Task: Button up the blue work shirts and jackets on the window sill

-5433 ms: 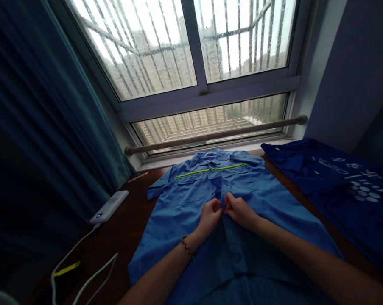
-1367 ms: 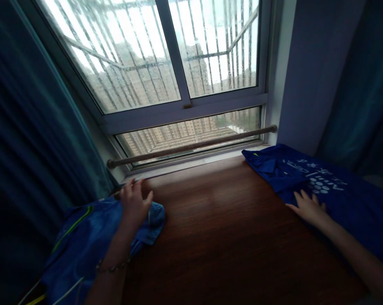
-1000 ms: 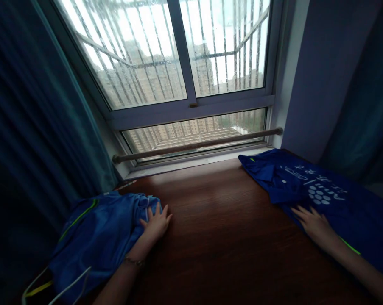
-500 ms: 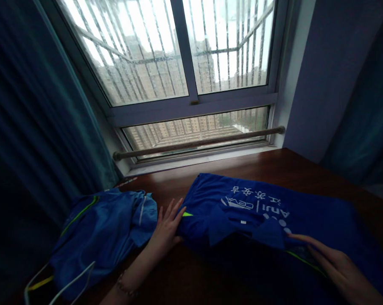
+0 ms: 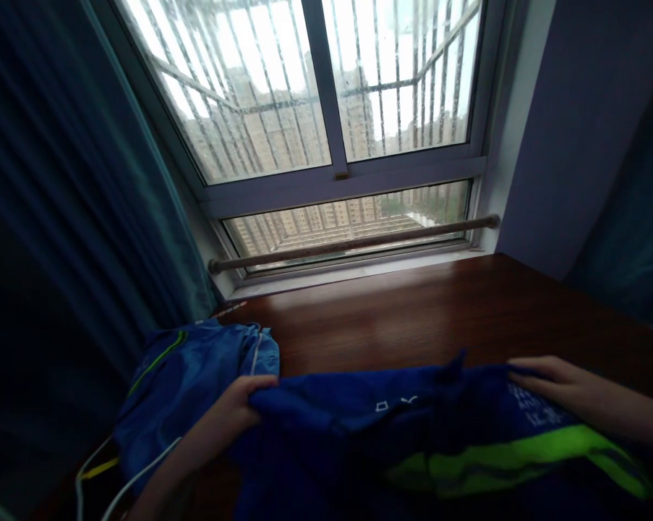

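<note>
A dark blue shirt (image 5: 359, 405) with bright yellow-green bands and white print hangs between my two hands, at the bottom middle and right of the head view. My left hand (image 5: 250, 398) is closed on one edge of the cloth. At the other end, my right hand (image 5: 548, 380) grips the cloth beside a patch of small white characters. The shirt's lower part falls into shadow and cannot be made out. Left of my left hand lies a crumpled lighter blue garment (image 5: 212, 376) with a thin green stripe.
Brown wooden tabletop (image 5: 413, 311) stretches back to the window sill. A metal rail (image 5: 353, 244) crosses in front of the barred window (image 5: 283, 101). Blue curtain (image 5: 87, 181) hangs at the left. White cords (image 5: 142, 467) lie near the lighter garment.
The shirt, earlier spread on the table with lettering and collar visible, is now lifted and drawn toward me, its yellow-green band showing. Both hands have closed on it.
</note>
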The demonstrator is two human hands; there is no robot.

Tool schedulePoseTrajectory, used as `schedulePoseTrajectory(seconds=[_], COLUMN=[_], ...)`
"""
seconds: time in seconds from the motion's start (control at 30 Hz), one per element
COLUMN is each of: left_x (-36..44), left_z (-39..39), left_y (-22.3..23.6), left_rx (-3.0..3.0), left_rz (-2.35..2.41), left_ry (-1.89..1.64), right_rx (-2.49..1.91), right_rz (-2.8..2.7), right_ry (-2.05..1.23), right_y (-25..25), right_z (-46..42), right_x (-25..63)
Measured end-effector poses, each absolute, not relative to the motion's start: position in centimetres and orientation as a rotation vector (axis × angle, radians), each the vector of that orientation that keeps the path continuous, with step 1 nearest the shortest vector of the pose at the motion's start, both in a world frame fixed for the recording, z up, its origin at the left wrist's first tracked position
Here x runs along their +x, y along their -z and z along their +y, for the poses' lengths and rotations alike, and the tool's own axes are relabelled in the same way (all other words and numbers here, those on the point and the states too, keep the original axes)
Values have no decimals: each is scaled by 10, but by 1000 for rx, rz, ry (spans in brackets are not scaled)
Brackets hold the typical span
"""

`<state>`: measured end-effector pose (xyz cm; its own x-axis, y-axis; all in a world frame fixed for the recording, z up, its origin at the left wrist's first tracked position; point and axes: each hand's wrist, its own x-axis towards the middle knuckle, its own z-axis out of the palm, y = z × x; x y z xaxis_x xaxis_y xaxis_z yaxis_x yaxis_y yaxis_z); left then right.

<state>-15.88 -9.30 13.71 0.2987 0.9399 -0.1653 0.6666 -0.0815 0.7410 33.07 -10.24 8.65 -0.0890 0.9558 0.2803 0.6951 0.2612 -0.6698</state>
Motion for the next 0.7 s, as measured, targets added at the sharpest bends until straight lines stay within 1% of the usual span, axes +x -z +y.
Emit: schedulePoseTrajectory(seconds=[0.07, 0.13, 0.17, 0.23, 0.3, 0.33, 0.4, 0.47, 0.53, 0.6, 0.7], left_x=[-165, -164, -160, -146, -125, -113, -90, -70, -55, -47, -48], left_z=[-64, -29, -13, 13, 27, 30, 28, 20, 10, 3, -1], left_y=[-141, -142, -141, -135, -123, -115, -95, -74, -56, -44, -38], left_rx=[1822, 1988, 2102, 2304, 2394, 2441, 2594, 2800, 2879, 2859, 2774], left_rz=[1567, 1767, 1952, 2294, 2372, 2337, 2117, 1678, 1353, 1342, 1559], left_ry=[-604, -705, -738, -779, -795, -768, -613, -357, -213, -172, -136], right_rx=[-1459, -1453, -1499, -1663, -1711, -1698, -1616, -1469, -1230, -1183, -1290], right_rz=[-1979, -2041, -2027, -2016, -2105, -2165, -2305, -2475, -2682, -2796, -2828], right_ry=[-660, -778, -738, -443, -180, -131, -180, -290, -377, -349, -200], right_y=[-111, -137, -148, -162, -162, -157, -137, -111, -85, -66, -56], right_z=[-53, 4, 30, 73, 95, 97, 88, 66, 40, 18, 2], right_x=[327, 322, 318, 306, 288, 276, 249, 223, 204, 196, 202])
